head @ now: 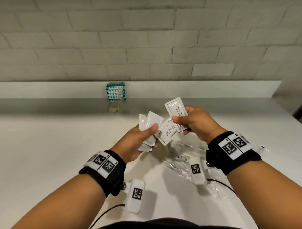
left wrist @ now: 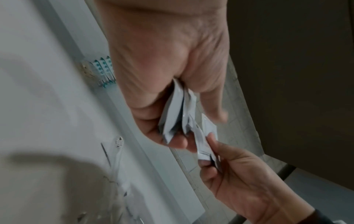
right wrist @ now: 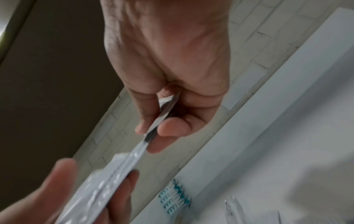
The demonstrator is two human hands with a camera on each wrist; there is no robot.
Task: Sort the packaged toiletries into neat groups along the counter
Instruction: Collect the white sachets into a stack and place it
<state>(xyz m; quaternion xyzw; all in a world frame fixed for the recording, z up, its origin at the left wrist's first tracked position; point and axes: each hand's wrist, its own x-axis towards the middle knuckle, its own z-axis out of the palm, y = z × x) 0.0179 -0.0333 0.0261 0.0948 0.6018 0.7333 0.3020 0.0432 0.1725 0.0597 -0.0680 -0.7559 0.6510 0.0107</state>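
Observation:
Above the white counter (head: pixel 41 140), my left hand (head: pixel 139 138) grips a fanned bundle of white sachets (head: pixel 150 122), seen edge-on in the left wrist view (left wrist: pixel 176 112). My right hand (head: pixel 192 124) pinches two printed shampoo-with-conditioner sachets (head: pixel 176 110), the lower one (head: pixel 166 133) reaching towards the left thumb. In the right wrist view those sachets (right wrist: pixel 162 115) run edge-on between thumb and fingers. A stack of teal-and-white packets (head: pixel 116 91) stands against the back ledge, also visible as teal packets (right wrist: pixel 175 197).
Clear-wrapped toothbrushes and crumpled plastic packets (head: pixel 183 155) lie on the counter under my right wrist. A small beige packet (head: pixel 114 108) sits in front of the teal stack. A brick wall (head: pixel 141 34) rises behind the ledge; the counter ends at the right.

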